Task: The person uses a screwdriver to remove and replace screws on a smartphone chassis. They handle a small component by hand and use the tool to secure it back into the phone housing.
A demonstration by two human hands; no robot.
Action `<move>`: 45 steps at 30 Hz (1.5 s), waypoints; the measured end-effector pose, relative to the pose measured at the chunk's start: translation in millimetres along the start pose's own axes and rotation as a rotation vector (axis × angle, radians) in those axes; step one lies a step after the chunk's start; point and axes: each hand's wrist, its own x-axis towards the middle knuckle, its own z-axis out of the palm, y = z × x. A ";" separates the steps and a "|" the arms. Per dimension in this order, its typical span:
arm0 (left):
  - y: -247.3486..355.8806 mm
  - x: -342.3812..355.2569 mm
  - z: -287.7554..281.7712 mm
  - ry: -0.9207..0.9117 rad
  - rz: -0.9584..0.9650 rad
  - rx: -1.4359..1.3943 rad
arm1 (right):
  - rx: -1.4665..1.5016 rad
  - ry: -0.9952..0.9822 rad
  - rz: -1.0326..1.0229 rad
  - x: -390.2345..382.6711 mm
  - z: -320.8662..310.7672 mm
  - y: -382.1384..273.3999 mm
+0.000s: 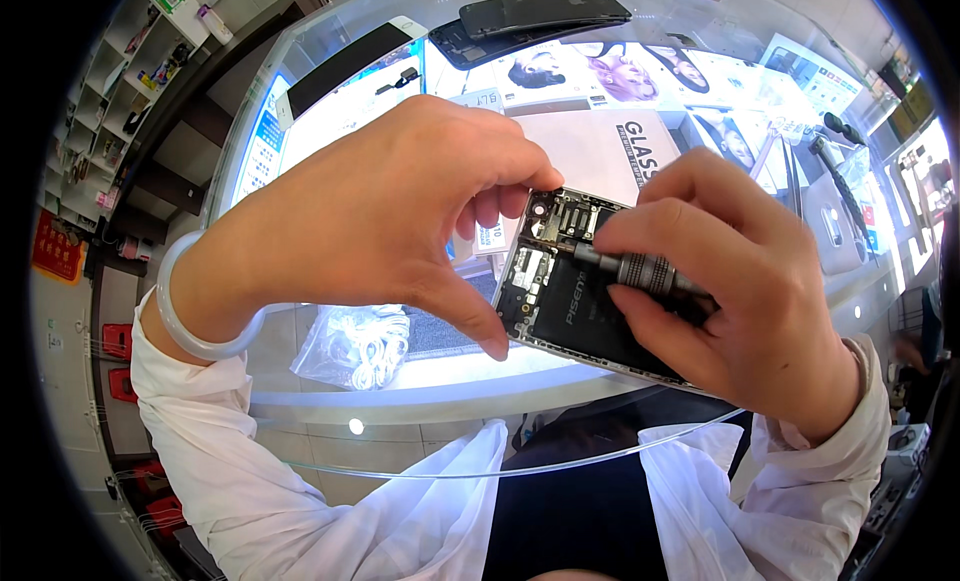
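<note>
An opened phone (pixel 527 293) lies tilted between my hands, its circuit board and black battery (pixel 568 306) bare. With thumb and fingers on opposite edges of its upper end, my left hand (pixel 390 206) grips the phone. My right hand (pixel 745 291) is closed round the knurled metal handle of a small screwdriver (pixel 642 271). The screwdriver's thin shaft points left, with its tip at the board beside the battery. The lower right part of the phone is hidden under my right hand.
On the glass counter (pixel 400 405) a white-framed phone screen (pixel 355 66) and black phone parts (pixel 540 16) lie farther away. A pale flat package (pixel 585 141) sits behind the phone. A clear bag of white cable (pixel 355 346) is near the front edge; tweezers (pixel 794 176) lie right.
</note>
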 end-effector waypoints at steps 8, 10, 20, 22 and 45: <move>1.0 -1.9 1.1 0.008 0.006 -0.036 | -0.017 -0.062 -0.050 7.4 -4.1 11.1; 0.9 -1.6 0.0 -0.006 0.010 -0.029 | -0.039 -0.056 -0.077 8.7 -2.6 11.0; 0.6 -2.7 0.0 -0.033 -0.034 0.008 | -0.057 -0.119 -0.052 9.4 -6.1 4.0; -0.9 -3.5 2.0 -0.010 -0.008 0.006 | -0.039 -0.094 -0.051 10.5 -6.4 2.9; -0.7 -1.1 3.6 0.020 0.039 0.011 | -0.025 -0.205 -0.006 11.9 -10.4 -0.1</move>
